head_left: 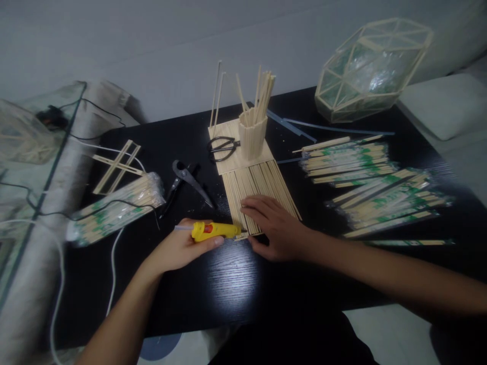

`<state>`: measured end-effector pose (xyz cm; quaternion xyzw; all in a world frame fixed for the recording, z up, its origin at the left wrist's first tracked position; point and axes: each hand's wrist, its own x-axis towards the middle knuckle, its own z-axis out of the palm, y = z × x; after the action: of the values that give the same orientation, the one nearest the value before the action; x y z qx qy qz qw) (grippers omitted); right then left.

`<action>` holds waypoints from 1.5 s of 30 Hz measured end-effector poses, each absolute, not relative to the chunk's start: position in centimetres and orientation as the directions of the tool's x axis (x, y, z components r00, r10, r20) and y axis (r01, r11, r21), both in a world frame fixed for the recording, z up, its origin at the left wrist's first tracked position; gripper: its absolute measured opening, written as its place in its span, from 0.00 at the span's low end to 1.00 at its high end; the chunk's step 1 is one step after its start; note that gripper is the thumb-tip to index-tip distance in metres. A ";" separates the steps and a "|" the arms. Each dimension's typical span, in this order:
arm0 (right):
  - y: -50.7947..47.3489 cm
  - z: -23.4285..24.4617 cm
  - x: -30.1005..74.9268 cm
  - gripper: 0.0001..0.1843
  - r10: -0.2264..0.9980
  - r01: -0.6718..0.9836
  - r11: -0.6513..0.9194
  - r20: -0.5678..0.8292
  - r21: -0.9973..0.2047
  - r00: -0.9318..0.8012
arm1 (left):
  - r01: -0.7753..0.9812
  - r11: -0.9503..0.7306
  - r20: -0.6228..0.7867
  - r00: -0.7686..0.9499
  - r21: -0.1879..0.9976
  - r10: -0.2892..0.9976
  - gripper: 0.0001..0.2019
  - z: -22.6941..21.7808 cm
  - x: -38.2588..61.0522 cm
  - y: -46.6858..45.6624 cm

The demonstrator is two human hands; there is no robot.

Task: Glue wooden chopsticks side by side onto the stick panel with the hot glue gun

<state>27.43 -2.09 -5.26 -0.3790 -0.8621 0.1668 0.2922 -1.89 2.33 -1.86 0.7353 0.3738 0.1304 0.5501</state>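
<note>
My left hand [182, 248] is closed around a yellow hot glue gun [215, 231], a glue stick showing at its rear. The gun's nozzle is at the near left edge of a row of wooden chopsticks [254, 185] laid side by side. Across the near right part of that row lies my right hand [274, 228], fingers stretched flat over the sticks. Behind the row, a wooden stick panel [238, 162] bears a cup made of sticks [253, 139], filled with loose chopsticks [265, 94], and black-handled scissors [222, 148].
Pliers [190, 180] lie left of the row, near a plastic-wrapped chopstick bundle [117, 210] crossed by a black cable. Wrapped chopsticks [388, 197] spread on the right of the black table [182, 304]. A faceted stick frame [373, 71] stands at the back right. A white cord [113, 263] hangs at left.
</note>
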 end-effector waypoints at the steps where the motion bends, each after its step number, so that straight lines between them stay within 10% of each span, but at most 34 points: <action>1: -2.1 -5.3 27.4 0.29 0.750 0.556 0.658 0.377 -0.507 -0.543 | 0.407 -0.113 -0.219 0.680 0.906 0.700 0.14 -1.9 -1.9 2.3; 45: -2.0 -5.4 27.3 0.30 0.748 0.554 0.660 0.374 -0.508 -0.548 | 0.427 -0.118 -0.207 0.639 0.897 0.741 0.12 -1.8 -1.8 2.5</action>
<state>27.32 -2.03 -5.36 -0.3767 -0.8638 0.1675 0.2897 -1.81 2.51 -1.84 0.7328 0.3985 0.1479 0.5314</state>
